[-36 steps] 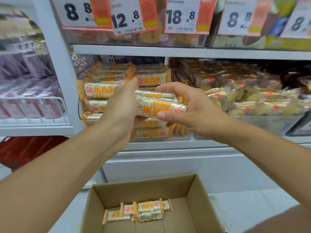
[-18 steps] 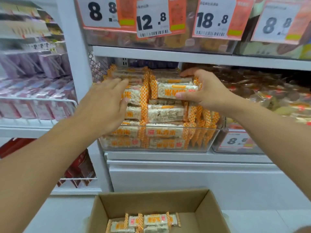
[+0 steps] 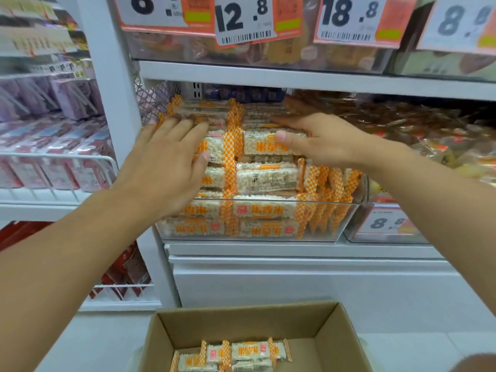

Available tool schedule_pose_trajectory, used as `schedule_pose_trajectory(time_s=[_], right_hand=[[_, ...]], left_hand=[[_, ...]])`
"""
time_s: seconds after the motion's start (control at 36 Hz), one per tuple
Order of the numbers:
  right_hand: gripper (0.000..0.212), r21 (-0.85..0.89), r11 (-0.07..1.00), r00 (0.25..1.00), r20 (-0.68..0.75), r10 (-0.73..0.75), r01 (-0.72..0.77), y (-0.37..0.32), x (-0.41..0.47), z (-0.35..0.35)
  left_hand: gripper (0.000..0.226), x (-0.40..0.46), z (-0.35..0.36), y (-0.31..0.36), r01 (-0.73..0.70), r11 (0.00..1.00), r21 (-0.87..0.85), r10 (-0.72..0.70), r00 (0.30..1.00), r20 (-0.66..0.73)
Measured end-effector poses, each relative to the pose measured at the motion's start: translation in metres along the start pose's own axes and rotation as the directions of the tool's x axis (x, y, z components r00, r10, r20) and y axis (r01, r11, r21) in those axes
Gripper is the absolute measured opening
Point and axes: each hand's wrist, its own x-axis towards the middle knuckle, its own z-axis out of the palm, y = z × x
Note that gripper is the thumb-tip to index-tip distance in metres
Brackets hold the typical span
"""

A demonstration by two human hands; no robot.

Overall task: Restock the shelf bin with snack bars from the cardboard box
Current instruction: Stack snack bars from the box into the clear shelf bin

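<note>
A clear plastic shelf bin (image 3: pixel 346 218) holds stacked white snack bars (image 3: pixel 265 177) with orange checkered ends, piled above its rim. My left hand (image 3: pixel 166 162) lies flat with straight fingers on the left stack of bars. My right hand (image 3: pixel 324 140) rests with straight fingers on the top right bar (image 3: pixel 264 145), thumb against its front. Neither hand curls round a bar. Below, an open cardboard box (image 3: pixel 332 334) has several of the same bars (image 3: pixel 241 354) on its floor.
A white shelf board (image 3: pixel 295 76) with price tags (image 3: pixel 241 20) hangs just above the stack. Another clear bin (image 3: pixel 389 226) of wrapped snacks stands to the right. A wire rack (image 3: pixel 61 159) of purple packs is at the left, beyond a white upright (image 3: pixel 107 76).
A second ago both hands held bars in front of the shelf. They carried them onto the stack, and now both hands lie flatter on the top bars.
</note>
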Motion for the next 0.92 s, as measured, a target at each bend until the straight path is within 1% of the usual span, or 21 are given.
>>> schedule_pose_trajectory(time_s=[0.08,0.17,0.25,0.33,0.47,0.58,0.64,0.75,0.83,0.89,0.92], right_hand=[[0.053,0.005,1.000,1.000,0.008,0.030,-0.030,0.000,0.004,0.003],[0.050,0.108,0.991,0.997,0.034,0.070,-0.073,0.000,0.009,0.007],[0.049,0.200,0.978,0.998,0.037,0.058,-0.065,0.001,0.015,0.011],[0.052,0.230,0.972,0.999,0.020,0.048,-0.051,0.000,0.020,0.015],[0.069,0.184,0.982,0.999,0.004,0.046,-0.046,0.002,0.016,0.012],[0.073,0.125,0.992,0.998,-0.053,0.019,-0.013,0.003,0.003,0.005],[0.074,0.133,0.991,0.997,-0.079,0.019,-0.009,0.002,-0.003,0.002],[0.074,0.129,0.992,0.996,-0.089,0.001,0.011,0.003,-0.012,0.000],[0.072,0.011,0.998,0.990,-0.127,-0.055,0.056,0.001,-0.022,0.001],[0.063,-0.085,0.991,0.972,-0.200,-0.121,0.105,-0.004,-0.035,0.002],[0.055,-0.130,0.980,0.950,-0.256,-0.182,0.153,-0.006,-0.042,0.003]], left_hand=[[0.059,0.000,0.000,0.000,0.012,1.000,-0.015,-0.012,1.000,-0.001],[0.053,0.001,0.002,0.001,0.015,1.000,-0.019,-0.015,1.000,-0.005],[0.052,0.002,0.003,0.002,0.008,1.000,-0.021,-0.009,1.000,-0.022],[0.052,0.003,0.003,0.004,-0.001,1.000,-0.030,0.000,0.999,-0.040],[0.053,0.003,0.003,0.007,-0.003,1.000,-0.028,0.002,0.998,-0.060],[0.054,0.002,0.001,0.007,-0.017,0.999,-0.030,0.015,0.996,-0.084],[0.054,0.001,0.002,0.006,-0.030,0.999,-0.032,0.027,0.996,-0.087],[0.054,0.001,0.004,0.003,-0.043,0.999,-0.034,0.039,0.994,-0.105],[0.054,0.000,0.002,0.005,-0.046,0.997,-0.058,0.038,0.990,-0.134],[0.054,-0.001,-0.001,0.007,-0.078,0.994,-0.075,0.063,0.981,-0.183],[0.053,-0.001,-0.002,0.008,-0.111,0.990,-0.085,0.090,0.971,-0.223]])
